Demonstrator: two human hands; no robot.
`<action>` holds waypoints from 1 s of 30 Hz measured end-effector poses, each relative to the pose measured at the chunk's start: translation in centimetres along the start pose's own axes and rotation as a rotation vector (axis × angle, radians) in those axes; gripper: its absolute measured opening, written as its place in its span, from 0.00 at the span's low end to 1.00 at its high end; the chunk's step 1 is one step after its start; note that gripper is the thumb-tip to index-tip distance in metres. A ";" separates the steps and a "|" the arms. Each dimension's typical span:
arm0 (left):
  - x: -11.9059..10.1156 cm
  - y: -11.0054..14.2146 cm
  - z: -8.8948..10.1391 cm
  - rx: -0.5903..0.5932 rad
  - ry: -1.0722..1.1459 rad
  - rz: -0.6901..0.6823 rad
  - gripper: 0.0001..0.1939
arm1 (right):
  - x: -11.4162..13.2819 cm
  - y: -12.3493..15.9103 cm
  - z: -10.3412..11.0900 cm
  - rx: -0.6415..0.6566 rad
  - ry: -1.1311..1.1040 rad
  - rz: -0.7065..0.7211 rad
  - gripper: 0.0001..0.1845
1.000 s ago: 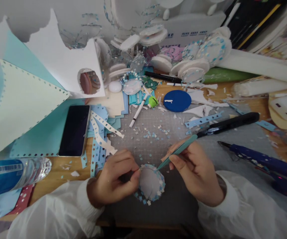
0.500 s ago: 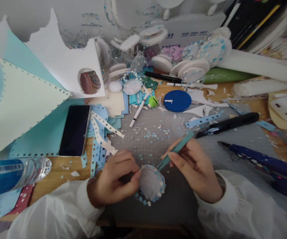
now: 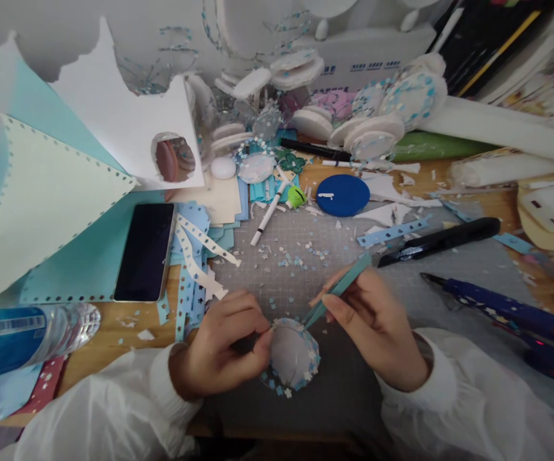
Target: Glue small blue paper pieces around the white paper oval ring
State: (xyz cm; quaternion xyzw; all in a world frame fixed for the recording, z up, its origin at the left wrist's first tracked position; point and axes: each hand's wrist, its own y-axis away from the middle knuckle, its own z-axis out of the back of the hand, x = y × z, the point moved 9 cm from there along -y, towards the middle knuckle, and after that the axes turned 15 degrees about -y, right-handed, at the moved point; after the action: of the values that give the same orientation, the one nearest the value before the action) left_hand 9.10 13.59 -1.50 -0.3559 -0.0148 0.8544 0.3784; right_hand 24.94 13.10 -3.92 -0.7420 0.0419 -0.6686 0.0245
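Note:
My left hand point(image 3: 226, 346) is closed around the left edge of a small grey disc point(image 3: 290, 355) rimmed with tiny blue and white paper stars. It holds the disc just above the grey cutting mat point(image 3: 305, 256). My right hand point(image 3: 375, 330) pinches teal tweezers point(image 3: 339, 289), whose tips touch the disc's upper right rim. Loose paper stars point(image 3: 300, 256) lie scattered on the mat beyond the hands.
A black phone point(image 3: 145, 251) lies to the left on blue paper, and a plastic water bottle point(image 3: 27, 336) lies at the near left. A blue round lid point(image 3: 342, 194), a white marker point(image 3: 268, 214), a black knife point(image 3: 437, 240) and a dark glue gun point(image 3: 502, 314) surround the mat. Decorated discs are piled at the back.
My right hand and the tweezers have shifted slightly up and to the left along the disc's rim. My left hand and the disc have hardly moved.

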 end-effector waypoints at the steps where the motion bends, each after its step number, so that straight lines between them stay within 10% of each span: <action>1: 0.0 0.0 0.0 -0.002 0.001 0.000 0.07 | 0.0 0.0 0.0 -0.002 0.002 0.003 0.03; 30: 0.1 0.5 -0.3 0.018 0.018 -0.026 0.07 | -0.4 0.1 -0.2 0.022 -0.012 -0.061 0.03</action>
State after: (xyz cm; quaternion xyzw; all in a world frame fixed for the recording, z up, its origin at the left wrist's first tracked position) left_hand 8.92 13.25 -1.92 -0.3599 -0.0083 0.8461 0.3930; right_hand 24.66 13.05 -4.35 -0.7465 0.0118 -0.6652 0.0124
